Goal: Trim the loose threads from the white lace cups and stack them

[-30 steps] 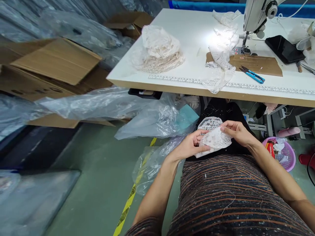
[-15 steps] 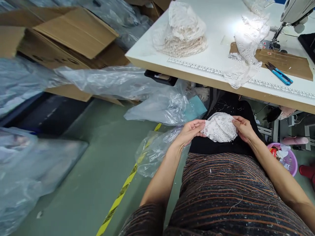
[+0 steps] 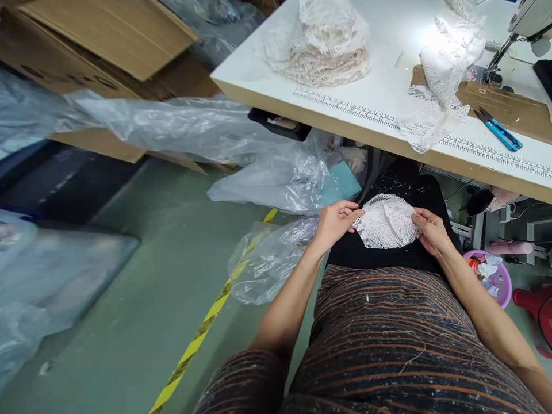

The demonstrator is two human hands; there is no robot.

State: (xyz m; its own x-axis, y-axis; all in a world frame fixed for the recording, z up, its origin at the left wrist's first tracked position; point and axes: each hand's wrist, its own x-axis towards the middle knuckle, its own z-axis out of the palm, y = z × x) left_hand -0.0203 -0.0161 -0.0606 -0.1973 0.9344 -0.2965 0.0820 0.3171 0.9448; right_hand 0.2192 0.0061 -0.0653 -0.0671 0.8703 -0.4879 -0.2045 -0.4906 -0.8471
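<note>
A white lace piece point(image 3: 388, 223) is stretched between my two hands, above my lap in black trousers. My left hand point(image 3: 337, 223) pinches its left edge between thumb and fingers. On the opposite side, my right hand point(image 3: 431, 231) grips the right edge the same way. More white lace point(image 3: 446, 86) lies on the sewing table point(image 3: 379, 63), trailing over a strip of brown cardboard point(image 3: 509, 103) and the front edge. Blue thread snips point(image 3: 499, 130) rest to the right of it, below the sewing machine point(image 3: 528, 29).
A pile of lace pieces point(image 3: 330, 52) stands on the table's left. Open cardboard boxes point(image 3: 112, 34) and clear plastic bags point(image 3: 276, 172) crowd the left side. Yellow-black tape point(image 3: 207, 325) marks the green floor. A pink basket point(image 3: 502, 282) holding scraps sits at right.
The view has shifted slightly. My left fingers have changed their hold on the lace edge, and the lace is spread a little flatter. Both hands keep hold of it.
</note>
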